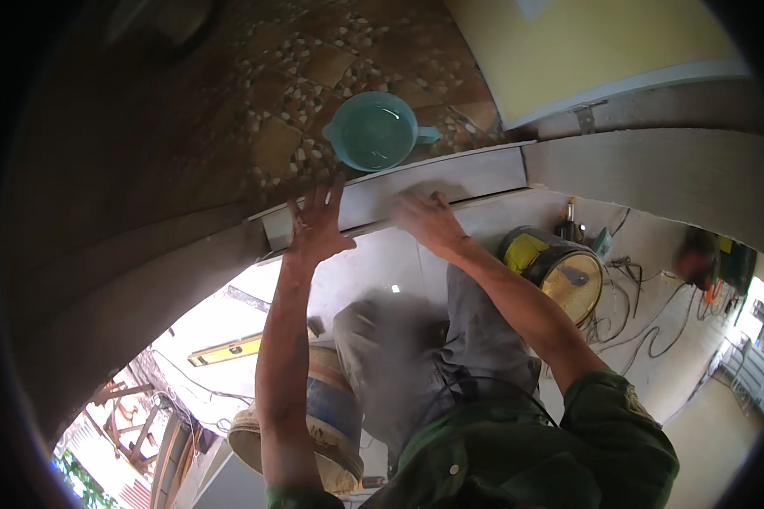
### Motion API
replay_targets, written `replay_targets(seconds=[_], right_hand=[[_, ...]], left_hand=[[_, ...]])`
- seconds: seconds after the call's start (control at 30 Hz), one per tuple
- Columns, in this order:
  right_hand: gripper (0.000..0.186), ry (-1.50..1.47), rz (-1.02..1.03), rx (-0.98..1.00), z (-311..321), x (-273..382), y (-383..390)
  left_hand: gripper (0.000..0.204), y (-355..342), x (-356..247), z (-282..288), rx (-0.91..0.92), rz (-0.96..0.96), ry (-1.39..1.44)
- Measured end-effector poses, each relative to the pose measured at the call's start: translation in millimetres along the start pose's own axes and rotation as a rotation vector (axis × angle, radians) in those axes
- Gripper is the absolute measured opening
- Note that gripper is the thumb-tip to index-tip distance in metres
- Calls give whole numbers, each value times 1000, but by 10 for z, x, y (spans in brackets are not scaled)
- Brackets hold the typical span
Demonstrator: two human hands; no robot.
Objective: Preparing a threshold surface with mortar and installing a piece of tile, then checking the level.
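Observation:
A pale grey tile strip lies along the ledge in front of me. My left hand rests at its left part, with fingers spread and thumb out, holding nothing. Over the strip's middle is my right hand, its fingers smeared by motion. A greyish blur shows at those fingertips, and I cannot make out whether it is something held. Just beyond the strip, a light-blue plastic jug of water stands on the patterned floor, handle to the right.
A dirty bucket sits by my left forearm, near a yellow spirit level. To my right are a paint bucket, a dark bottle and tangled cables. A yellow wall panel rises at the far right.

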State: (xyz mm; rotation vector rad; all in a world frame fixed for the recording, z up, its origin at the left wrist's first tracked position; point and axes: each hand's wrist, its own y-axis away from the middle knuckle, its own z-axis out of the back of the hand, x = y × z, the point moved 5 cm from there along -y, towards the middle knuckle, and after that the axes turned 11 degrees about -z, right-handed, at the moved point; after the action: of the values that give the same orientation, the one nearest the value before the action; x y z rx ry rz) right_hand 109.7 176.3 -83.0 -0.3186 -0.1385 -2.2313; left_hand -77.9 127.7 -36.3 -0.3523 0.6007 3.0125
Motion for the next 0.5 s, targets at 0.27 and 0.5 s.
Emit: replay_targets(seconds=[0.27, 0.5], right_hand=[[36, -470, -702, -320, 53, 87, 506], [42, -2082, -1336, 164, -296, 133, 379]], left_hand=[[103, -3, 22, 34, -17, 27, 30], [102, 21, 49, 0, -95, -3, -9]])
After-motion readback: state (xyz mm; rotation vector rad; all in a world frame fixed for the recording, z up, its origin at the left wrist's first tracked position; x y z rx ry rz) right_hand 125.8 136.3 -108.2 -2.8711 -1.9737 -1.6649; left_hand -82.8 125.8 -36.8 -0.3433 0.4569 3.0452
